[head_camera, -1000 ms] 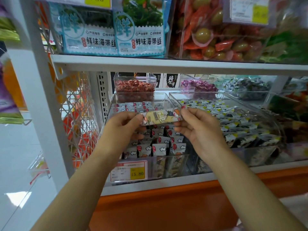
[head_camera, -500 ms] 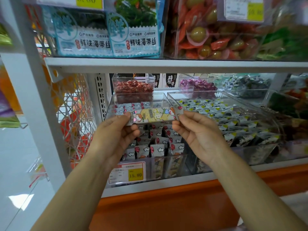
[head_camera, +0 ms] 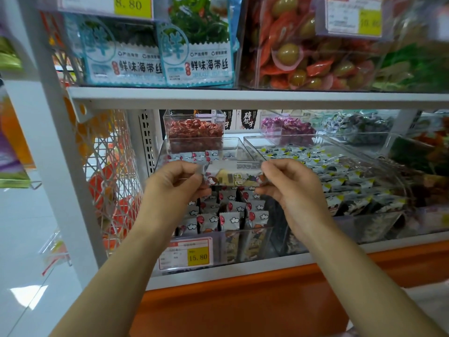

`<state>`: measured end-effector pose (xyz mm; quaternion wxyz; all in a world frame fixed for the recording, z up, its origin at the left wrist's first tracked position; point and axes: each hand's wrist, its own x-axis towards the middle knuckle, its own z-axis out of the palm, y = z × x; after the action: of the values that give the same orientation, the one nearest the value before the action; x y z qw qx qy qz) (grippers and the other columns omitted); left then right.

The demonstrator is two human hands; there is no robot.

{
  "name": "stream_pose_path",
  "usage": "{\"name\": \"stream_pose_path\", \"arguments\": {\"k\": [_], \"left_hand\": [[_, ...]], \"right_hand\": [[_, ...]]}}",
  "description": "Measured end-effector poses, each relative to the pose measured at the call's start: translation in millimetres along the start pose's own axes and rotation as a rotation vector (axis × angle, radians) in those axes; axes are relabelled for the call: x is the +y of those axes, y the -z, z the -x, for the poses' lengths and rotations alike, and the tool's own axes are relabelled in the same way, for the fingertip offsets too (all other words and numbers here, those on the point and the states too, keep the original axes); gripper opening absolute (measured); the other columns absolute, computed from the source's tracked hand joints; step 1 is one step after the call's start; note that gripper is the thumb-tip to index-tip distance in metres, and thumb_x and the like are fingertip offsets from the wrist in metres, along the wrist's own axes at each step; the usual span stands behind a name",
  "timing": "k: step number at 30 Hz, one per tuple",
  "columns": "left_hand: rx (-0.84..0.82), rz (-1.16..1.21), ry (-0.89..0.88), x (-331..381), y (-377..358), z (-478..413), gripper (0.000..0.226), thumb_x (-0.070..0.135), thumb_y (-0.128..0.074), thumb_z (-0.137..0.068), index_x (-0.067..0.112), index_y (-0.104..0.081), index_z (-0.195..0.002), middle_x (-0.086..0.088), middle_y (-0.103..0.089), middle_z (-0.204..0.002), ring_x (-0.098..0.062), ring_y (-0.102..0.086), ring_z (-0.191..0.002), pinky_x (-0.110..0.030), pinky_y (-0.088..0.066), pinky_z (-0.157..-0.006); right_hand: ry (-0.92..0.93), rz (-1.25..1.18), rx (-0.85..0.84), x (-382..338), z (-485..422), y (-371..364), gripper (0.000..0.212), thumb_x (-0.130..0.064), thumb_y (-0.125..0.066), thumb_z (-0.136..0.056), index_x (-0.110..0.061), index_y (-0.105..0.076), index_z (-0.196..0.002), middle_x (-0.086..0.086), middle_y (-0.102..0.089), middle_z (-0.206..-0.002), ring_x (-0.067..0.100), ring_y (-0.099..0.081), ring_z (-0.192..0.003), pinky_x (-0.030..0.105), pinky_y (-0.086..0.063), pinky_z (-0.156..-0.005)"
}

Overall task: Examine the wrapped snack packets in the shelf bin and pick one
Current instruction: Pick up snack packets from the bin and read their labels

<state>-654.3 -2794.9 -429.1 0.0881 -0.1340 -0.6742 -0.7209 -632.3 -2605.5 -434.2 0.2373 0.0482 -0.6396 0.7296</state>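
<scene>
over the shelf bin (head_camera: 243, 231): one snack packet (head_camera: 233, 177) held up between my two hands, clear of the stacked packets (head_camera: 228, 215) below.
left hand (head_camera: 173, 183): thumb and fingers pinch the packet's left end.
right hand (head_camera: 291, 186): pinches the right end the same way.
long axis: horizontal, left to right, running hand to hand; printed face tipped toward me.
nearer hand: neither, one at each end; either could carry it alone.
step: my read is inspection, pick not committed.
next: let one end go, keep the other pinch, draw it back toward me.
risk: slick wrapper, so a one-end pinch may let it droop or slip.
</scene>
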Motion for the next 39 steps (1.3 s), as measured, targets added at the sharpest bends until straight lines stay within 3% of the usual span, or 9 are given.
{"name": "stream_pose_path", "arguments": {"k": [4,8,11,17,22,26,30,34,39], "left_hand": [[-0.072,0.073,0.119,1,-1,-2,0.016,-0.003,-0.054,-0.087,0.008,-0.063,-0.092,-0.012,-0.068,-0.099,-0.018,-0.070,-0.086,-0.028,-0.056,-0.081],[-0.097,-0.021,0.083,0,-2,1,0.025,0.016,-0.064,-0.086,0.020,-0.062,-0.111,-0.003,-0.069,-0.103,-0.013,-0.069,-0.091,-0.020,-0.054,-0.080],[-0.100,-0.101,0.057,2,-1,2,0.029,0.019,-0.062,-0.087,0.027,-0.063,-0.115,0.003,-0.070,-0.101,-0.010,-0.069,-0.091,-0.021,-0.052,-0.083],[-0.176,-0.196,-0.018,7,-1,7,0.033,0.021,-0.066,-0.083,0.038,-0.063,-0.112,0.007,-0.066,-0.107,-0.007,-0.063,-0.097,-0.009,-0.048,-0.071],[-0.211,-0.250,-0.080,11,-5,10,0.036,0.015,-0.066,-0.083,0.038,-0.063,-0.110,0.009,-0.062,-0.103,-0.002,-0.058,-0.095,-0.010,-0.048,-0.080],[-0.196,-0.199,-0.030,10,-8,9,0.022,0.016,-0.065,-0.083,0.032,-0.066,-0.099,-0.003,-0.067,-0.100,-0.016,-0.064,-0.094,-0.028,-0.053,-0.086],[-0.117,-0.166,0.018,8,-11,7,0.004,0.019,-0.063,-0.085,0.018,-0.067,-0.086,-0.005,-0.067,-0.090,-0.015,-0.064,-0.078,-0.021,-0.055,-0.065],[-0.012,-0.215,0.008,5,-10,3,0.015,0.022,-0.064,-0.085,0.021,-0.068,-0.070,0.013,-0.066,-0.067,-0.012,-0.061,-0.067,-0.027,-0.051,-0.059],[0.052,-0.246,-0.041,3,-11,0,0.021,0.026,-0.065,-0.085,0.010,-0.068,-0.071,0.007,-0.064,-0.060,-0.011,-0.053,-0.054,-0.023,-0.046,-0.046]], "right_hand": [[0.040,0.079,-0.006,1,0,-2,0.014,-0.004,-0.061,-0.086,-0.016,-0.067,-0.092,0.002,-0.067,-0.090,0.013,-0.069,-0.075,0.027,-0.057,-0.070],[0.077,0.204,-0.045,1,3,-4,0.022,-0.009,-0.062,-0.086,-0.029,-0.070,-0.095,-0.005,-0.070,-0.098,0.011,-0.068,-0.089,0.033,-0.056,-0.082],[0.078,0.235,-0.023,1,3,-5,0.015,-0.016,-0.065,-0.084,-0.029,-0.071,-0.090,-0.011,-0.071,-0.090,0.007,-0.067,-0.087,0.033,-0.055,-0.083],[0.098,0.242,0.035,-1,1,-4,0.012,-0.015,-0.067,-0.080,-0.023,-0.068,-0.072,-0.017,-0.067,-0.069,0.000,-0.062,-0.068,0.016,-0.051,-0.065],[0.172,0.351,0.079,-2,1,-3,0.022,-0.012,-0.065,-0.084,-0.018,-0.060,-0.063,-0.018,-0.054,-0.051,-0.005,-0.049,-0.052,0.006,-0.039,-0.052],[0.258,0.429,0.067,-2,3,-5,0.025,-0.013,-0.063,-0.086,-0.018,-0.057,-0.062,-0.013,-0.050,-0.051,-0.004,-0.047,-0.050,0.006,-0.035,-0.051],[0.317,0.483,-0.001,-3,7,-10,0.014,-0.013,-0.063,-0.086,-0.012,-0.062,-0.073,-0.010,-0.054,-0.063,-0.004,-0.052,-0.059,0.007,-0.039,-0.056],[0.355,0.515,-0.022,-2,9,-12,0.009,-0.014,-0.063,-0.087,-0.012,-0.063,-0.078,-0.007,-0.057,-0.068,0.001,-0.053,-0.065,0.008,-0.040,-0.059],[0.371,0.489,-0.047,-1,9,-15,0.014,-0.013,-0.064,-0.086,-0.021,-0.060,-0.075,-0.011,-0.055,-0.066,-0.001,-0.052,-0.063,0.009,-0.039,-0.058]]}}
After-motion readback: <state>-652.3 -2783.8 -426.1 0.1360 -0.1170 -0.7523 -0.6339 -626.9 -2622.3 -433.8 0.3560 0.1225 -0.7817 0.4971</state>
